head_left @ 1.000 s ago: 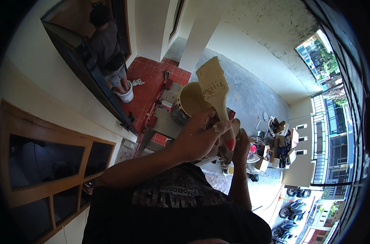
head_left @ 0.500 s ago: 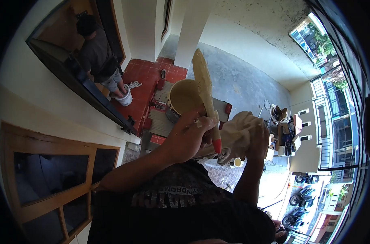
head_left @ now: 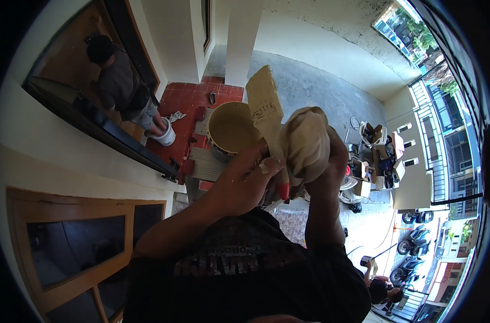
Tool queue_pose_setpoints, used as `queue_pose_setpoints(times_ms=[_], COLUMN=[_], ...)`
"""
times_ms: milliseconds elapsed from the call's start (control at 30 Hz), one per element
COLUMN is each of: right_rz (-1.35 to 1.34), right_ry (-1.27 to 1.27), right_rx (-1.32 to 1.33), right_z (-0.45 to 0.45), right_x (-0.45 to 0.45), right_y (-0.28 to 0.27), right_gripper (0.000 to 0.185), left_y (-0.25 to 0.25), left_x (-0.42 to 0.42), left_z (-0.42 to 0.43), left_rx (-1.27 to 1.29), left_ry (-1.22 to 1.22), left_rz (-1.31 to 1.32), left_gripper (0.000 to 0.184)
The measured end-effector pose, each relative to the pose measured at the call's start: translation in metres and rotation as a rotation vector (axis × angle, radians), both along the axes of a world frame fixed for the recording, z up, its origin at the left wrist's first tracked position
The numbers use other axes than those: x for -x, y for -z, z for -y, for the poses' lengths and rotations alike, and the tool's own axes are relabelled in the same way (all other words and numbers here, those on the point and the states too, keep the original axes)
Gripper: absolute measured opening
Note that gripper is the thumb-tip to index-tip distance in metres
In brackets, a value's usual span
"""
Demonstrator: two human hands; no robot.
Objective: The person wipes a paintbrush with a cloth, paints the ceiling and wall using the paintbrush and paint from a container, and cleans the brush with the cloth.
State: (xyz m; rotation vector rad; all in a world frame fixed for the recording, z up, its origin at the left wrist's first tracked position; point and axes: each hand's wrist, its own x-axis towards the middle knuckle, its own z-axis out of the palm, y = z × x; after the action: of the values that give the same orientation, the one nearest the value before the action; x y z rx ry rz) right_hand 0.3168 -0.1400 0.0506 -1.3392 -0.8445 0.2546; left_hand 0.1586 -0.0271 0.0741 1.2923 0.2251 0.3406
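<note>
A person (head_left: pixel 118 83) stands at a white bucket (head_left: pixel 166 135) on red tiles (head_left: pixel 188 99); motorcycles (head_left: pixel 414 241) stand outdoors.

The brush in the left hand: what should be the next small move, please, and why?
Probably press the bunched cloth against the neck of the brush and wipe gently. The brush looks coated in a pale layer, the left hand grips its handle, and the right hand holds the cloth right beside it.
</note>
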Motion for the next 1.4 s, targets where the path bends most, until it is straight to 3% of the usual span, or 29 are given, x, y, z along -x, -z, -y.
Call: queue_pose_setpoints(times_ms=[67, 233, 500, 600, 733, 800, 933, 1033, 1100, 1233, 1367, 1400], right_rz=[-0.148, -0.154, -0.019, -0.181, -0.16, -0.54, -0.484, -0.591, -0.634, -0.411, -0.501, -0.112], right_ry=[-0.094, -0.239, 0.104, 0.013, -0.148, -0.365, -0.401, -0.488, -0.425, -0.317, -0.302, -0.176], right_rx=[-0.022, 0.091, 0.008, -0.084, -0.121, 0.006, 0.138, 0.157, 0.118, -0.037, -0.149, -0.019], right_z=[-0.014, -0.029, -0.034, -0.03, -0.013, -0.007, 0.003, 0.006, 0.005, 0.005, 0.021, 0.03], right_x=[0.007, 0.007, 0.019, 0.02, 0.026, 0.021, 0.008, 0.001, 0.007, 0.019, 0.0, -0.005], right_y=[-0.01, -0.02, 0.002, -0.002, -0.008, -0.006, -0.004, -0.001, -0.01, -0.012, -0.007, -0.006], right_gripper=[0.044, 0.033, 0.02, 0.025, 0.031, 0.052, 0.051, 0.048, 0.044, 0.033, 0.041, 0.043], left_y=[0.001, 0.011, 0.009, 0.006, -0.002, -0.009, 0.005, 0.004, 0.012, 0.004, 0.013, 0.021], left_x=[0.0, -0.002, -0.004, -0.004, -0.002, 0.001, -0.004, -0.006, -0.009, -0.003, 0.012, 0.013], left_z=[0.002, -0.005, -0.006, -0.004, -0.009, -0.01, -0.011, -0.009, -0.005, 0.008, 0.026, 0.031], left_rx=[-0.046, -0.194, -0.201, -0.197, -0.15, -0.272, -0.504, -0.619, -0.704, -0.559, -0.591, -0.6], left_ry=[-0.015, 0.014, -0.007, -0.032, 0.017, 0.073, 0.025, 0.037, -0.099, -0.156, -0.252, -0.282], left_rz=[-0.006, 0.013, 0.036, 0.062, 0.007, -0.099, -0.015, -0.117, -0.015, 0.027, 0.015, 0.051], left_gripper=[0.022, 0.026, 0.03, 0.029, 0.029, 0.031, 0.035, 0.037, 0.026, 0.028, 0.04, 0.045])
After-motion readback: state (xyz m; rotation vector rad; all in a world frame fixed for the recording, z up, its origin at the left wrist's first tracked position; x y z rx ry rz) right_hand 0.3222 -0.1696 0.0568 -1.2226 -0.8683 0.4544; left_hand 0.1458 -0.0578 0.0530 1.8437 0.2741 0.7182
